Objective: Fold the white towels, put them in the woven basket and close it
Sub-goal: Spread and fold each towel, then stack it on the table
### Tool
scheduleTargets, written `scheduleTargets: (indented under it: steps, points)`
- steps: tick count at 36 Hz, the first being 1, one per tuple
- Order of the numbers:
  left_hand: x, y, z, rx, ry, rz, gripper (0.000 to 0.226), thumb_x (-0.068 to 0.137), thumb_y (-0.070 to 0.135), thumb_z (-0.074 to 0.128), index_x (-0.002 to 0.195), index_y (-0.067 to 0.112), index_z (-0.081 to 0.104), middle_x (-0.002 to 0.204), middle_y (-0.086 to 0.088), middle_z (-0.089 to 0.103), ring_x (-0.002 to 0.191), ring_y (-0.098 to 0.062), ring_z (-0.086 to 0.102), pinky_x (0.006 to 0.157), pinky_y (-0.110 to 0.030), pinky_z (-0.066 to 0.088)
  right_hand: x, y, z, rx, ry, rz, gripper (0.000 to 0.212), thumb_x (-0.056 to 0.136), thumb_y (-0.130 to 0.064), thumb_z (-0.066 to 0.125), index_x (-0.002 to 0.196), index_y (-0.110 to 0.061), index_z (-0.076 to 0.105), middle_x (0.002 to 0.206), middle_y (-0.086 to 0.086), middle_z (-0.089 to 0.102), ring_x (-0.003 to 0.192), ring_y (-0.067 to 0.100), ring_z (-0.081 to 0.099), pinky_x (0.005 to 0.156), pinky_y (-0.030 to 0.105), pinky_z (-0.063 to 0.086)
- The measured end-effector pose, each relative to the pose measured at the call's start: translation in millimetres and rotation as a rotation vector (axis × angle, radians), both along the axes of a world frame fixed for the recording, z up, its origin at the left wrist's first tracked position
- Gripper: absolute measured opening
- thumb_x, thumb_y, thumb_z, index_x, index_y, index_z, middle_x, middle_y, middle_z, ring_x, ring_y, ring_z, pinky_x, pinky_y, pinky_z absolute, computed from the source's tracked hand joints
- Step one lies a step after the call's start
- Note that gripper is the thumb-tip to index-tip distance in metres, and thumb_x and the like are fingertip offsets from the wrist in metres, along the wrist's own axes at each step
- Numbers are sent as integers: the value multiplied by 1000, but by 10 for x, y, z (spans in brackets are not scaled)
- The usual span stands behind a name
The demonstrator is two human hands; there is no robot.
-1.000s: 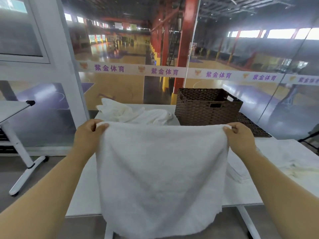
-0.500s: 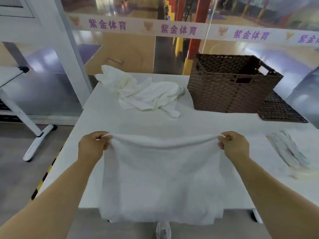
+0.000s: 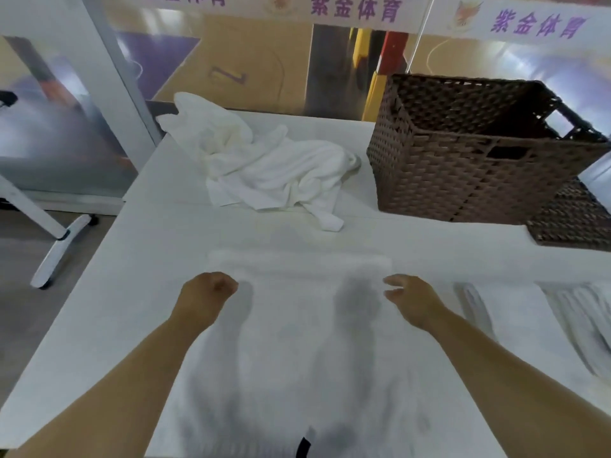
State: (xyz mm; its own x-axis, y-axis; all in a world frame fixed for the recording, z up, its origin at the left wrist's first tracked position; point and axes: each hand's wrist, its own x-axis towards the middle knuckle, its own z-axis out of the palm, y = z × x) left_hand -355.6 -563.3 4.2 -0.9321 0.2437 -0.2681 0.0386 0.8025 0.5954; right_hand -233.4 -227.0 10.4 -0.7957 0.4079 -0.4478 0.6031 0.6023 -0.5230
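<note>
Probably soft, light and limp, the towel [image 3: 297, 342] lies flat on the desk [image 3: 115, 292] between the curled left hand [image 3: 206, 297] (grip unclear) and the open, empty right hand [image 3: 410, 299], likely best pinched at the corners just beyond them.

Left hand [image 3: 206, 294] curled (a fist), right hand [image 3: 410, 297] loosely spread.
</note>
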Motion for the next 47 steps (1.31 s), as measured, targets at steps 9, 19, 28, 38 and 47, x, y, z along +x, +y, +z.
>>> scheduleTargets:
  steps: [9,19,28,38,47]
  points:
    - [463,-70,-691,-313,-148,-263,56,93,33,53,145,24,34,157,6,8,142,-9,20,110,-20,22,180,-190,-679,197,-385,521,76,100,-26,43,150,-4,-9,153,6,-33,144,23,-21,120,39,4]
    - [267,138,-698,-512,-97,-361,67,95,40,47,150,20,16,158,-3,-5,146,-27,-4,117,-31,7,57,-150,-764,343,-253,444,73,99,-32,45,152,-12,-1,156,6,-24,145,27,-15,118,39,10]
    - [1133,-319,-859,-231,84,-301,41,79,43,52,106,15,65,136,-11,45,120,-37,43,98,-43,40,790,-510,-849,401,86,400,35,90,-23,61,122,-12,56,146,9,29,130,26,25,101,39,45]
    - [1575,-654,-940,-268,309,-482,36,75,43,46,95,21,67,115,-11,61,102,-24,48,72,-39,57,1594,-1078,-1033,402,208,477,55,65,-37,82,109,-25,53,123,0,44,104,22,48,80,36,52]
    - [1437,-651,-989,-296,499,-566,21,78,24,66,98,19,60,98,-6,68,80,-32,65,61,-39,57,1424,-1166,-953,477,59,415,37,84,-38,68,111,-15,64,116,7,54,103,31,55,87,41,47]
